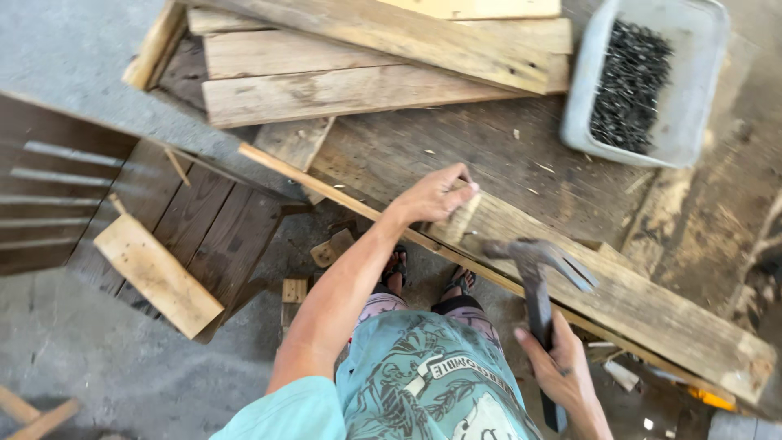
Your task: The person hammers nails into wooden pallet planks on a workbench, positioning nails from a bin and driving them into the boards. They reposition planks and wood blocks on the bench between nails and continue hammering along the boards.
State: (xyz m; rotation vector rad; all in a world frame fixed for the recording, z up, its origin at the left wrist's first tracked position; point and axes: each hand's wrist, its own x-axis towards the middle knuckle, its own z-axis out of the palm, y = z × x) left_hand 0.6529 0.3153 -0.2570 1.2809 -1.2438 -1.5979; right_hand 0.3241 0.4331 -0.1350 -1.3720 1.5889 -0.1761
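My left hand point(434, 196) reaches forward and grips a small pale wood block point(460, 220) against the near edge of a long weathered plank point(635, 301) lying on the workbench. My right hand point(560, 368) is closed around the dark handle of a claw hammer point(538, 269). The hammer's head is raised a little to the right of the block and looks blurred. A thin wooden strip point(326, 186) runs along the bench edge under my left hand.
A grey plastic tub of dark nails point(643, 77) stands at the back right. Several rough boards point(366, 65) are stacked at the back. A dark slatted pallet point(195, 220) with a loose pale board point(155, 273) lies on the floor to the left. My sandalled feet point(428, 273) are below.
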